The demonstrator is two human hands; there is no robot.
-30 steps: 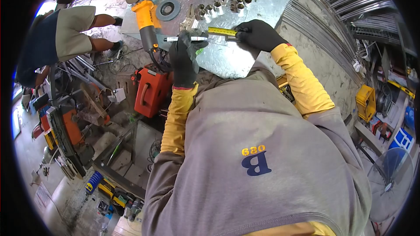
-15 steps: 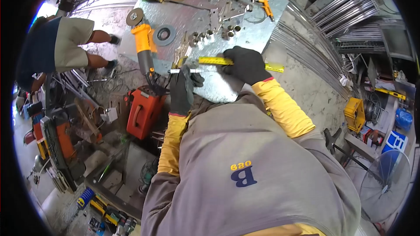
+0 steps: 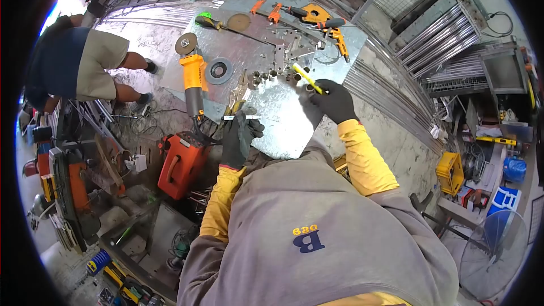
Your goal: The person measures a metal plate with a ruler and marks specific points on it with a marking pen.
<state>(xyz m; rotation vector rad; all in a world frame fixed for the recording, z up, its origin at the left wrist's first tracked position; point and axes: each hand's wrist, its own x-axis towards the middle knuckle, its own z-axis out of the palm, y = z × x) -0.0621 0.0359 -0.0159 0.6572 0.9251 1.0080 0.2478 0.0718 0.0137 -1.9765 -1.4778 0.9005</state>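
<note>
My right hand, in a dark glove, is closed on a yellow measuring tape above the metal-topped table. The tape's strip points up and left, over short metal tube pieces. In my gloved left hand, a slim white marker lies crosswise between the fingers, near the table's left edge. Pliers lie just beyond that hand. An orange angle grinder rests at the table's left, beside a grey grinding disc.
A screwdriver, an orange air blow gun and clamps occupy the table's far side. A red machine case stands below left. Another person is at the far left. Metal tubes lie on the floor at right.
My right hand has moved slightly down and right, and the tape has swung from lying crosswise to pointing up. My left hand still holds the marker. The view has tilted upward.
</note>
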